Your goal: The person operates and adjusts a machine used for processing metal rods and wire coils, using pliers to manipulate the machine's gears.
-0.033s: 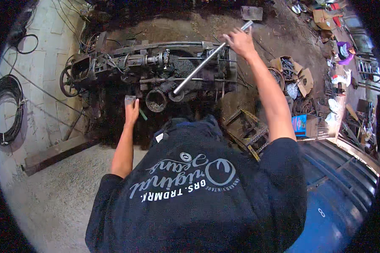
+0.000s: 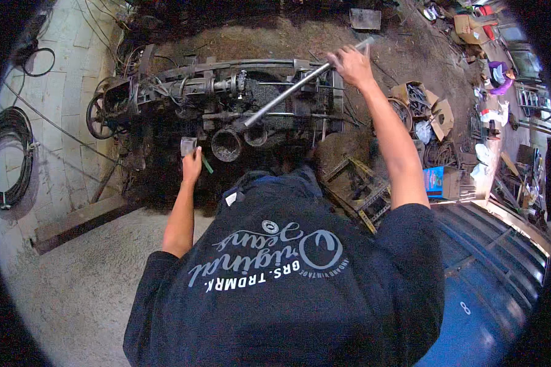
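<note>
In my right hand [image 2: 352,66], raised at upper right, is a long, shiny metal rod [image 2: 291,92]. My fingers wrap round it near its far end, and it slants down to the left above a dark lathe-like machine [image 2: 211,88]. My left hand [image 2: 192,166] is closed at the machine's near side, lower and further left. A small greyish, squarish piece [image 2: 189,145] sticks up from its fingers; its exact kind is unclear. Beside that hand shows a thin green strip [image 2: 208,166]; I cannot tell whether the hand holds it.
Two round containers [image 2: 226,146] stand at the machine's near edge, with dark shavings [image 2: 264,95] behind them. A handwheel [image 2: 98,109] is at the left end. Coiled black cable [image 2: 9,158] lies far left. At right are an open carton [image 2: 417,98] and another person [image 2: 501,76].
The rod has shifted a little: its lower end moved up and left, its far end right and slightly down. My right hand moved slightly right and down with it.
</note>
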`<state>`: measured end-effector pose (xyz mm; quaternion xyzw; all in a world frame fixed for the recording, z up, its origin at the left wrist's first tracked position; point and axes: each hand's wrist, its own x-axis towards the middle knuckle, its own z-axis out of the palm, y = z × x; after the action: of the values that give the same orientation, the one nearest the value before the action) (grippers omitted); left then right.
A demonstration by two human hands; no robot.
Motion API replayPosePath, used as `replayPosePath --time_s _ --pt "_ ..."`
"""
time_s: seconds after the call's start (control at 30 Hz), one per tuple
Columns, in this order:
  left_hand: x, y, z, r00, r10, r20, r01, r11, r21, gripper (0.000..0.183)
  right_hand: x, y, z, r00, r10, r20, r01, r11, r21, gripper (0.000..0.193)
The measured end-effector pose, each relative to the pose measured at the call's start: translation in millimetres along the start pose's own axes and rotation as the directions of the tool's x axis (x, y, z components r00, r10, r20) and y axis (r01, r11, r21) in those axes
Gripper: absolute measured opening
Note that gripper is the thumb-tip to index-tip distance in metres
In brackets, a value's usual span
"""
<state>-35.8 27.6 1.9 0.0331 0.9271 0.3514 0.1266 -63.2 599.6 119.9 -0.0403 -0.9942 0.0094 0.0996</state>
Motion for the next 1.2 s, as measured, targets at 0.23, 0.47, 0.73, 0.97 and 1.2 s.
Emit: replayPosePath --time_s 0.23,0.47,0.73,0.97,1.2 --pt "-118 -98 41 0.861 -0.454 0.228 0.46 0.888 0.031 0.052 -110 -128 -62 0.792 0.479 0.378 -0.546 0.833 0.09 0.055" --pt "-126 -105 48 0.609 -0.568 0.553 0.594 0.789 0.157 0.058 -46 -331 -153 0.621 -0.75 0.228 -0.436 -0.088 0.895 0.053" --pt "-114 -150 59 0.804 -0.345 0.484 0.451 0.885 -0.119 0.053 -24 -355 -216 0.659 -0.749 0.065 -0.146 -0.042 0.988 0.048" --pt "-91 -140 55 0.818 -0.369 0.441 0.404 0.915 0.018 0.052 -35 -329 -213 0.717 -0.669 0.195 -0.208 0.061 0.976 0.046" --pt "-91 -101 52 0.806 -0.452 0.382 0.478 0.878 0.031 0.05 -38 -316 -212 0.758 -0.627 0.181 -0.165 0.084 0.983 0.043"
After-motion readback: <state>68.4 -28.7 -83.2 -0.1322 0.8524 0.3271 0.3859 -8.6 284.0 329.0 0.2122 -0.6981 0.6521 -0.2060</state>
